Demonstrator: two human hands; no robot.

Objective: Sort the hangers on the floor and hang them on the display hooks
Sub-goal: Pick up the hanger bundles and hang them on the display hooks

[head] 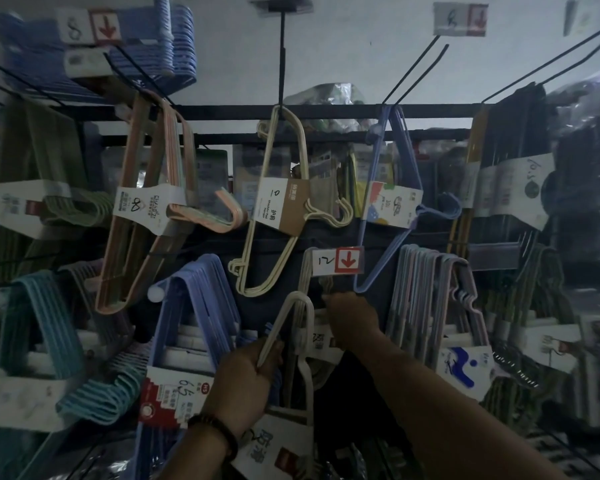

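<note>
Lower centre, white hangers: bundle upright, slanted arm passing through the fingers.
Left hand: fingers clamped round that arm.
Right hand: just right of the bundle, below price tag; finger state cannot be told.

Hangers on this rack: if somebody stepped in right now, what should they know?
Left hand: its fingers grip the white hanger bundle by one arm, raised in front of the rack.
Right hand: reaches in under the price tag marked 12; fingers hidden, grip unclear.
Done: pink bundle, cream bundle and blue bundle hang along the top rail.
Left: hook the white bundle on, probably beneath that tag. The floor is out of view, so what remains there is unknown.
</note>
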